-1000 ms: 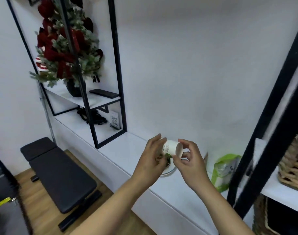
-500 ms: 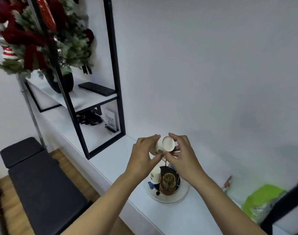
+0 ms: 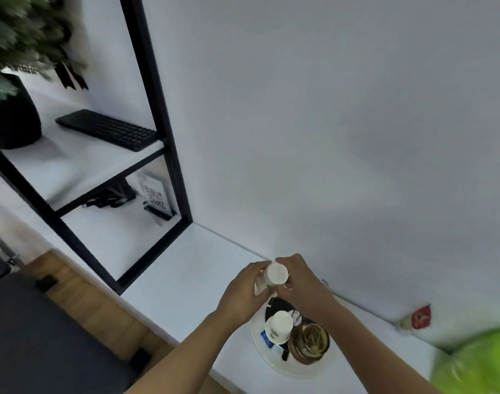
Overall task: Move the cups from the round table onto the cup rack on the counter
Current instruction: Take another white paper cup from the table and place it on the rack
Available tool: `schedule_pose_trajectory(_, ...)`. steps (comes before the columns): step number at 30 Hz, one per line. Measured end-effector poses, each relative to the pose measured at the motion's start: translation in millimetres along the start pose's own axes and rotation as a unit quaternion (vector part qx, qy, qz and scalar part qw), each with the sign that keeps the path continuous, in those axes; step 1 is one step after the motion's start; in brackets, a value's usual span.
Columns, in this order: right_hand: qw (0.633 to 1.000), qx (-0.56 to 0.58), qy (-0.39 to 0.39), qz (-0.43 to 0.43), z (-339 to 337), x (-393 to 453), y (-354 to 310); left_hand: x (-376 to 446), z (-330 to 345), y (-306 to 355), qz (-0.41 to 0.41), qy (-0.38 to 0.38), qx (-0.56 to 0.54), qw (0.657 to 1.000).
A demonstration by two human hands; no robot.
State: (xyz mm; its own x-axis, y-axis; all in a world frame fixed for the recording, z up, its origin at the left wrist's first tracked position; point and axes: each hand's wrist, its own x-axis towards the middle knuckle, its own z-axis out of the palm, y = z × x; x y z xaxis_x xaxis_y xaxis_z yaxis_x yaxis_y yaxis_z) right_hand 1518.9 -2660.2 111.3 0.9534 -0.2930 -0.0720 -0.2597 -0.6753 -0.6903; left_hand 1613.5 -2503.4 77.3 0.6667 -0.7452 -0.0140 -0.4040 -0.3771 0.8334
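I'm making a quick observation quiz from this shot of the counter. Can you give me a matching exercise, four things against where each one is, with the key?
Things:
1. white cup
2. second white cup
3. black keyboard
4. brown glass cup

Places:
A. lying on the upper shelf of the black frame
B. held in both hands above the cup rack
C. upside down on the rack, on its left side
D. on the rack, at its right side, nearest the camera

Pairs: 1-B, 2-C, 3-A, 4-D
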Motion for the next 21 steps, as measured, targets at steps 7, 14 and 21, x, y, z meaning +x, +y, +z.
schedule_pose_trajectory(7, 0.994, -0.084, -0.029, 0.068, 28.7, 17.3, 29.9, 26.3, 25.1, -37.5, -0.036, -0.086, -0.017, 0.996)
schedule_pose_trajectory(14, 0.943, -0.308, -0.093, 0.084, 47.0, 26.1, 42.6, 32.6, 36.7, -57.6, -0.055, -0.132, -0.007, 0.990)
schedule_pose_trajectory(21, 0.922, -0.362, -0.102, 0.093, 57.9, 30.2, 44.5, 37.7, 41.2, -68.9, -0.091, -0.136, -0.033, 0.986)
